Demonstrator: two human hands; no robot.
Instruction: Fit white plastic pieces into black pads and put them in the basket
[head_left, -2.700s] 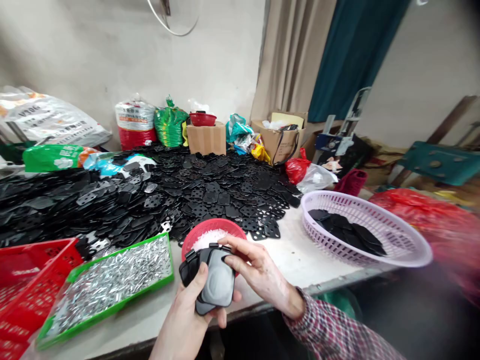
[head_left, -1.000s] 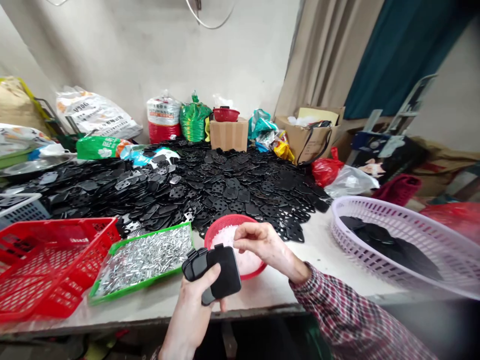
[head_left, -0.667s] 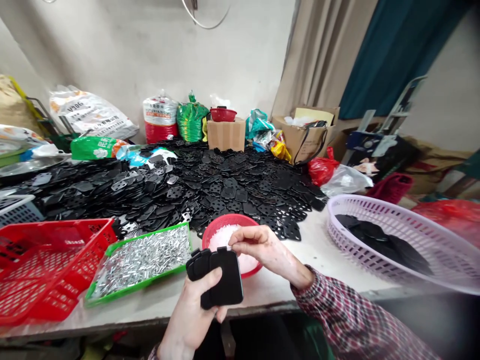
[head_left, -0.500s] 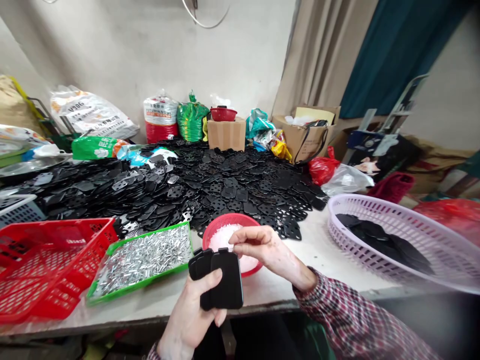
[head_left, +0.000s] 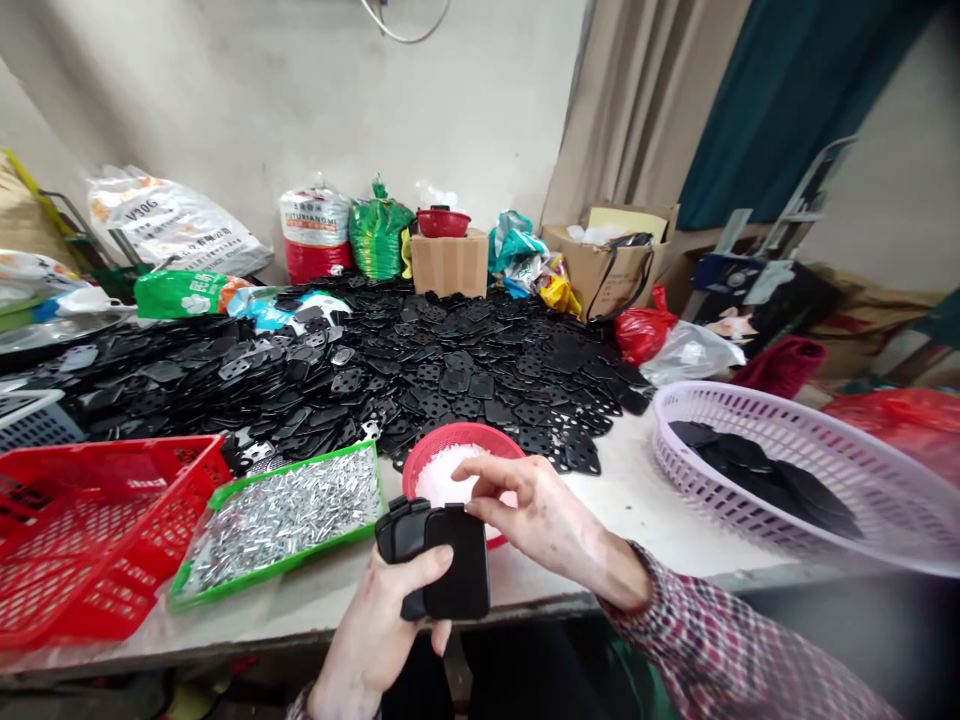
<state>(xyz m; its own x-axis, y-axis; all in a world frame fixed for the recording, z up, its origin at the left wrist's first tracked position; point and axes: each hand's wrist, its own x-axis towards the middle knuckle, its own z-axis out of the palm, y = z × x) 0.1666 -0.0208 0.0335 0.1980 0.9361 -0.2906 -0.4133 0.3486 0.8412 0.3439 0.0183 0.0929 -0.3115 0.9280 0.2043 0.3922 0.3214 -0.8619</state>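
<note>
Several flat black plates (head_left: 457, 575) are fanned out in my left hand (head_left: 386, 610), its thumb lying across their faces. At the top edge of the front plate, my right hand (head_left: 529, 505) has its thumb near the corner, with the index finger bent above it. Whether something small sits between those fingertips I cannot make out. Just behind the plates stands a red bowl (head_left: 424, 442) of white granules (head_left: 450, 470), partly hidden by my right hand.
A green tray (head_left: 277, 568) of small metal pins and a red basket (head_left: 112, 560) stand left. A purple basket (head_left: 750, 400) with black plates is right. Behind lies a large heap of black plates (head_left: 442, 370), with bags and cardboard boxes (head_left: 450, 265) at the wall.
My right hand has shifted slightly down and right, its thumb now nearer the front plate's top corner and its index finger lifted off the thumb. The front plate has slid slightly right in the fan.
</note>
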